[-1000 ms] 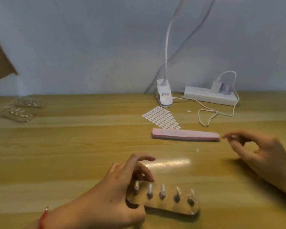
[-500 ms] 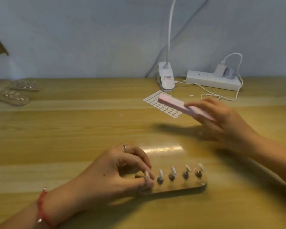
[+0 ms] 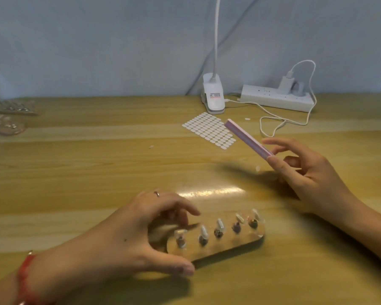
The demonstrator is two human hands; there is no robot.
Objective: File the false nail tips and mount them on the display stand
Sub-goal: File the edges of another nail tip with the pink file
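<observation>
Since half a second ago the file [image 3: 246, 137] has swung up to a steeper slant, and the left hand [image 3: 141, 234] has let go of the end tip.

Head view:
- The right hand [image 3: 306, 172] pinches the file's near end between thumb and a lower finger, with the other fingers fanned loose. The file is clear of the table [image 3: 75, 172], its far end over the sticker sheet [image 3: 207, 128]. Probably held by the tail so the long face stays free for filing.
- The left hand arches over the left end of the stand [image 3: 229, 245], thumb along its near edge and fingers toward the far edge. Likely bracing it so the pegs don't skate. The span is wide and nothing is lifted. I cannot tell whether it clamps the stand.
- Five tips [image 3: 204, 231] sit on the pegs in a row. The leftmost looks crooked, which would explain the hand at that end.
- The stand lies flat at the near middle, below the file and apart from it.

Hard to make out:
- The fingertips over the stand's left end are motion-blurred, so contact is unclear.
- The stand is glossy and partly see-through, so its edges are vague.
- The file's gripped end is hidden behind the fingers.
- The packets [image 3: 7, 119] at far left are blurred, and what they contain cannot be read.
- The lamp [image 3: 213, 95] is cut off at the top.
- The power strip [image 3: 273, 99] and cable are behind, not in play.
</observation>
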